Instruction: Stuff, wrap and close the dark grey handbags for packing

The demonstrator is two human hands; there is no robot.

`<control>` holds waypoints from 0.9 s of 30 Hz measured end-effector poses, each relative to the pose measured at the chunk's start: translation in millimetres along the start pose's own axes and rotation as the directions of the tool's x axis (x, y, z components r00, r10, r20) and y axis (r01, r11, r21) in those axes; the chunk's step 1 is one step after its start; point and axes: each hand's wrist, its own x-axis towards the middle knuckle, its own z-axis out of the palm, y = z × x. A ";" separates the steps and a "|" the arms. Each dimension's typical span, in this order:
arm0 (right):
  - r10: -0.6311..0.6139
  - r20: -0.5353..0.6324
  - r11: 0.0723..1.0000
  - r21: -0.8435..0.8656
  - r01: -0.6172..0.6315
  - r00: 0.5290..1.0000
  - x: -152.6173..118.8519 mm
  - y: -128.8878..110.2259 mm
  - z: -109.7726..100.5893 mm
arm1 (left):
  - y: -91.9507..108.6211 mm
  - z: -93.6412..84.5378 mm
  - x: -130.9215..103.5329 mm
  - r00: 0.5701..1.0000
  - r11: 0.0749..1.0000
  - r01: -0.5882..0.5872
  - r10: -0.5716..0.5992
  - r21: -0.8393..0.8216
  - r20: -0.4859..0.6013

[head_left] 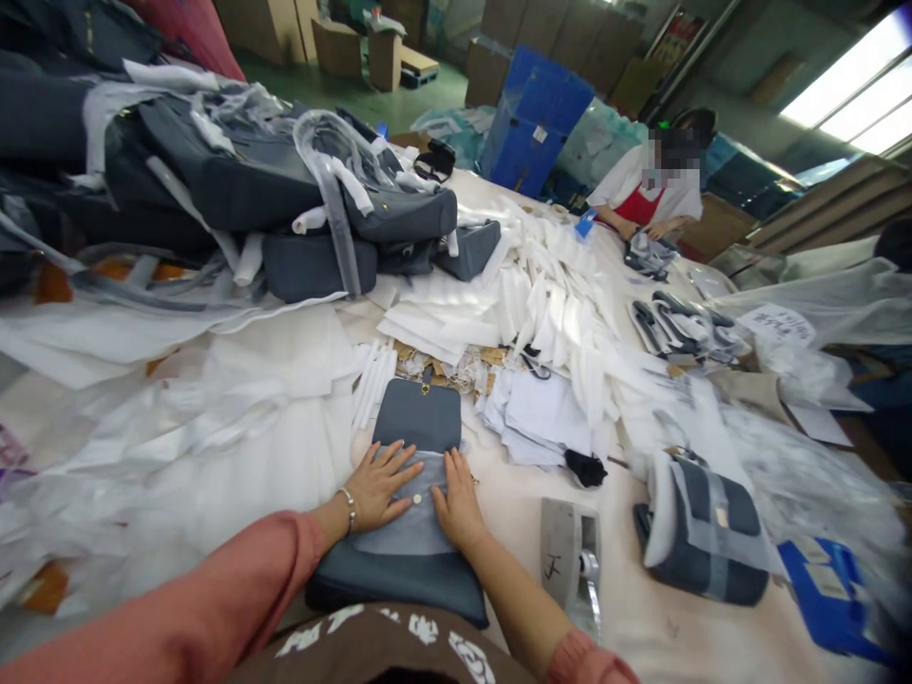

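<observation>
A dark grey-blue bag [399,581] lies in front of me at the table's near edge, its flap [417,415] laid open away from me with a small strap and gold buckle at the far end. A pale translucent sheet [409,541] with a small round disc [417,499] covers the middle part. My left hand [377,486] rests flat on the sheet's left side, fingers spread. On the right side lies my right hand [457,499], palm down with its fingers stretched out. Neither hand grips anything that shows.
Wrapped bags [285,180] are piled at the back left. White paper rolls [548,294] and folded white sheets [534,413] lie beyond the flap. A metal tape dispenser [562,551] and a wrapped bag [712,532] stand right. A person [652,190] works at the far right.
</observation>
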 end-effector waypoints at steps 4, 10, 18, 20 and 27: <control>-0.007 -0.031 0.987 -0.159 0.002 1.000 3.0 -19.0 -22.2 | -3.8 1.8 -0.4 1.000 1.000 -0.022 0.022 -0.016 -0.017; -0.308 0.196 0.926 -0.161 0.341 0.931 2.1 -44.9 -35.1 | -0.4 3.2 2.7 1.000 1.000 -0.007 0.007 -0.011 0.001; -0.209 0.233 0.963 -0.121 0.241 0.950 -8.3 -26.3 -26.5 | 4.2 0.8 6.2 0.998 0.999 0.037 -0.037 -0.014 0.049; -0.208 0.234 0.966 -0.102 0.237 0.950 -7.7 -25.1 -28.2 | 4.4 -1.5 8.2 0.996 0.998 0.061 -0.059 -0.030 0.062; -0.195 0.194 0.977 -0.046 0.208 0.961 -4.7 -24.2 -30.1 | -16.2 -41.9 65.6 0.988 0.977 0.152 -0.147 -0.148 0.049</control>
